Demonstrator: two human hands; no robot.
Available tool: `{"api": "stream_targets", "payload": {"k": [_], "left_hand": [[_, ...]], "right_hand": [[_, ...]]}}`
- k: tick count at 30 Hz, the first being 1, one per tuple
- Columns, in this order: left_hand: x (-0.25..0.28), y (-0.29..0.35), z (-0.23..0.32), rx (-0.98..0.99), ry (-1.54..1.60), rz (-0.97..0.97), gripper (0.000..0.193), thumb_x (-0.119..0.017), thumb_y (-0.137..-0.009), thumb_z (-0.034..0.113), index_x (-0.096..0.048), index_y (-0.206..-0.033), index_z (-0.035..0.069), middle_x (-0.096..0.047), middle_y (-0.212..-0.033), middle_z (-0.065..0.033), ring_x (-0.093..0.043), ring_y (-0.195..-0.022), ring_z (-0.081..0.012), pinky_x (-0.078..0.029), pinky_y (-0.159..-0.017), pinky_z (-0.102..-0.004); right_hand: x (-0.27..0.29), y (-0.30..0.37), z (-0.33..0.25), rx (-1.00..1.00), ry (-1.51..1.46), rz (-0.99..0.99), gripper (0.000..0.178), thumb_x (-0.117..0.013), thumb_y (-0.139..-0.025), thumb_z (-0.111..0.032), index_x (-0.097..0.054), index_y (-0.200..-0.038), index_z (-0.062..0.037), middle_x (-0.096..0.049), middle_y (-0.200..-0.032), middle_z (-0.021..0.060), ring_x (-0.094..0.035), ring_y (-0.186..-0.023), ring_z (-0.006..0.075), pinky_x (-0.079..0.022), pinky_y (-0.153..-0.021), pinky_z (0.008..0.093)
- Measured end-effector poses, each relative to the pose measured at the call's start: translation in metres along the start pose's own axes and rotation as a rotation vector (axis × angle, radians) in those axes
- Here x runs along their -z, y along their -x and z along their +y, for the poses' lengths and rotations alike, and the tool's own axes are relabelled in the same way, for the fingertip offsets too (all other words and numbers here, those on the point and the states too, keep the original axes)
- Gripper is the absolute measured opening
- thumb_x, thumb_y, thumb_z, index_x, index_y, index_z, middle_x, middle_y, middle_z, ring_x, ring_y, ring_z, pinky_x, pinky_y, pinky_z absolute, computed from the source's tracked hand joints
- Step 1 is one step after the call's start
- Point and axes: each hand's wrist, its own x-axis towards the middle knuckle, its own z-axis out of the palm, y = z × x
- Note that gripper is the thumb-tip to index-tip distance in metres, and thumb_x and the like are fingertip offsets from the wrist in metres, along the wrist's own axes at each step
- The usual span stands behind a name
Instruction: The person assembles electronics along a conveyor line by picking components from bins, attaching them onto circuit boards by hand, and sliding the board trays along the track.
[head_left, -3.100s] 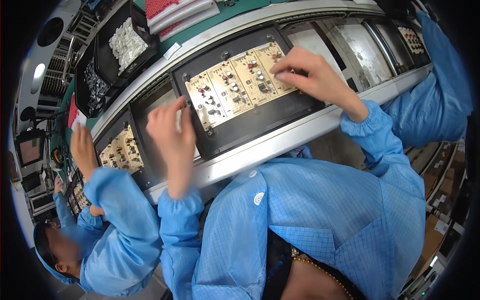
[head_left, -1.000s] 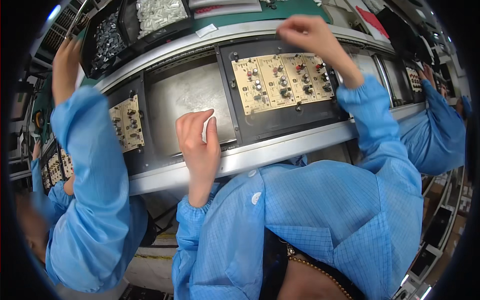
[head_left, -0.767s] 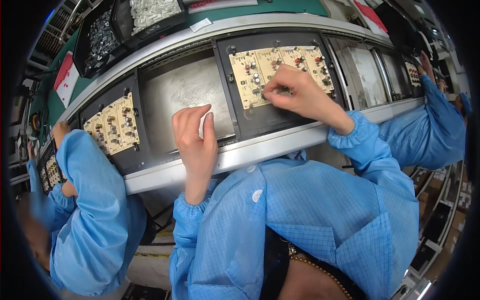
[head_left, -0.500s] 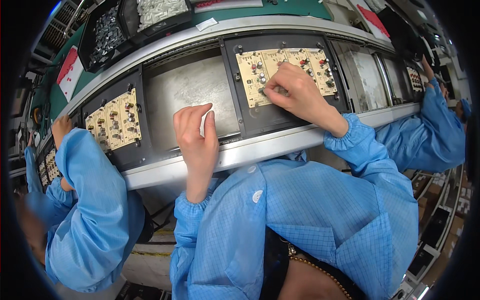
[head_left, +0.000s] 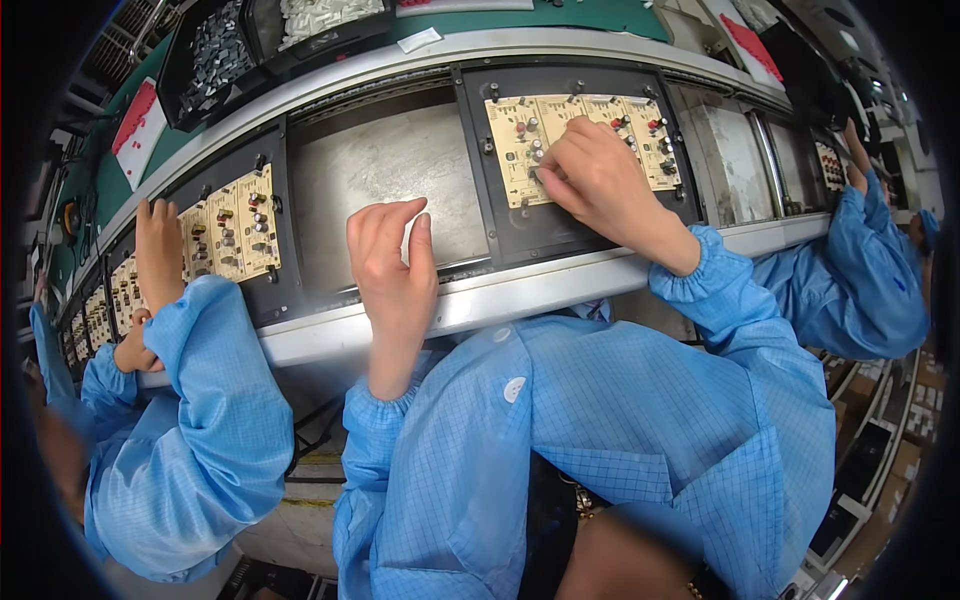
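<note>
A long conveyor of dull grey metal curves from left to right, carrying black pallets; the pallet at centre right holds a tan board, flat, rectangular, studded with small red, black and silver parts. The right hand lies on the board's near left part, fingers bunched together and pinched on something too small to tell; pressing straight down while the board sits flat in its pallet would seat a part cleanly, I judge. The left hand rests at the near rail, fingers loosely curled and slightly apart, holding nothing visible. At far left a co-worker's hand touches another board; far bins hold small loose parts.
</note>
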Motion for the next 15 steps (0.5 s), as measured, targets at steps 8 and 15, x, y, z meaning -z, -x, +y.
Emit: {"api": "stream_targets", "payload": {"k": [8,15], "left_hand": [[0.002,0.001,-0.004,-0.008,-0.011,-0.003,0.013,-0.067,-0.087,0.003,-0.071,-0.099,0.003,-0.068,-0.096,-0.0093,-0.060,-0.097,-0.0259,-0.047,-0.088,-0.0363],[0.053,-0.031,0.051,-0.257,0.445,-0.021,0.059,-0.072,-0.082,0.003,-0.051,-0.137,-0.001,-0.066,-0.113,-0.0155,-0.065,-0.096,-0.0220,-0.051,-0.086,-0.0345]], "right_hand": [[0.001,0.000,0.006,0.139,0.088,-0.043,0.014,-0.071,-0.080,-0.009,-0.059,-0.083,-0.0033,-0.058,-0.080,0.0101,-0.056,-0.083,0.0287,-0.045,-0.073,0.0388],[0.034,0.005,0.013,0.075,-0.021,-0.035,0.015,-0.071,-0.084,-0.011,-0.064,-0.093,-0.0013,-0.061,-0.085,0.0112,-0.057,-0.086,0.0277,-0.046,-0.075,0.0380]]}}
